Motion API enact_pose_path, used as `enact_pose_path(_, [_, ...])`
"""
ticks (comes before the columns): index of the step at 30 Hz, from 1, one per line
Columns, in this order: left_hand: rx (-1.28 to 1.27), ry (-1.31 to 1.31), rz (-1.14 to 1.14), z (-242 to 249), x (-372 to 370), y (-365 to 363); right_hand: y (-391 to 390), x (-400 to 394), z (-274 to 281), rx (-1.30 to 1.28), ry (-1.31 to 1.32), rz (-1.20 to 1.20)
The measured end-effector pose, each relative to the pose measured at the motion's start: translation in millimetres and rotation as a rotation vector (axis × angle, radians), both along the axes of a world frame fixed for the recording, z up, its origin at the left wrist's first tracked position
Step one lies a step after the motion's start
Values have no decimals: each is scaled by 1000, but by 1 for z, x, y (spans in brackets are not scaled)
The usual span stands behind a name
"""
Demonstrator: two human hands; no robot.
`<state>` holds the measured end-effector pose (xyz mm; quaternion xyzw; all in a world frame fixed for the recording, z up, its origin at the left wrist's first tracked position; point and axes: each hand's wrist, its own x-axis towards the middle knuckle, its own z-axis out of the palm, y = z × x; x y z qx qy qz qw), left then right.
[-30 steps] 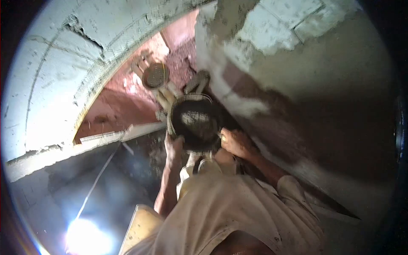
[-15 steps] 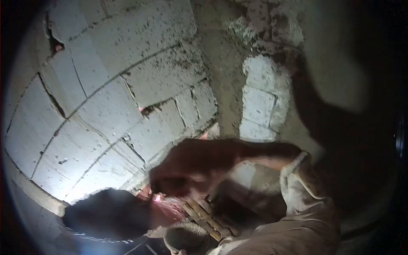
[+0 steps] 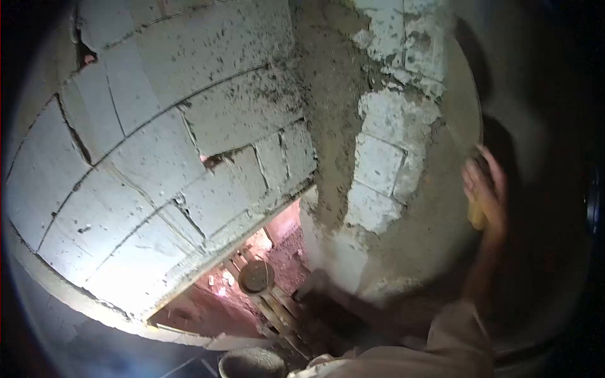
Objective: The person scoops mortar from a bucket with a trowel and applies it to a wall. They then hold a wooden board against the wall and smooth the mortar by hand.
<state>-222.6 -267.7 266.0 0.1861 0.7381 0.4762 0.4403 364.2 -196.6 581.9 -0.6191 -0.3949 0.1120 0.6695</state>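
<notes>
My right hand (image 3: 486, 184) is closed around the yellow handle (image 3: 476, 215) of what looks like a trowel, at the right of the head view. The trowel's broad, mortar-coloured blade (image 3: 467, 101) points up from the fist, against the plastered wall (image 3: 403, 258). Beside the blade is a strip of bare pale blocks (image 3: 380, 160) with rough mortar around it. My left hand is out of view. Near the bottom edge stands a bucket (image 3: 252, 364), partly cut off by the frame.
A block wall (image 3: 138, 170) with open joints fills the left side. Below its lower edge, an opening shows a lit lower level with a round bucket (image 3: 256, 277) near wooden planks (image 3: 277, 315). Deep shadow covers the far right.
My right arm has swung from the lower left, across the opening, to the wall on the right. The large dark shape at lower left is gone, and the opening is uncovered.
</notes>
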Motion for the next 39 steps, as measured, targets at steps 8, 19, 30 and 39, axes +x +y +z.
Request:
enact_pose_path(8, [-173, -33, -329, -140, -15, 64, -164, -64, -241, -1011, -130, 3])
enact_pose_path(19, [72, 12, -720, -95, 116, 106, -56, -231, -395, -1167, -981, 462])
enact_pose_path(30, [34, -206, -735, -61, 148, 109, -64, -203, -393, -1111, -254, 696])
enact_pose_path(39, [20, -153, -648, -56, 123, 92, -59, -203, -389, -982, -404, 761])
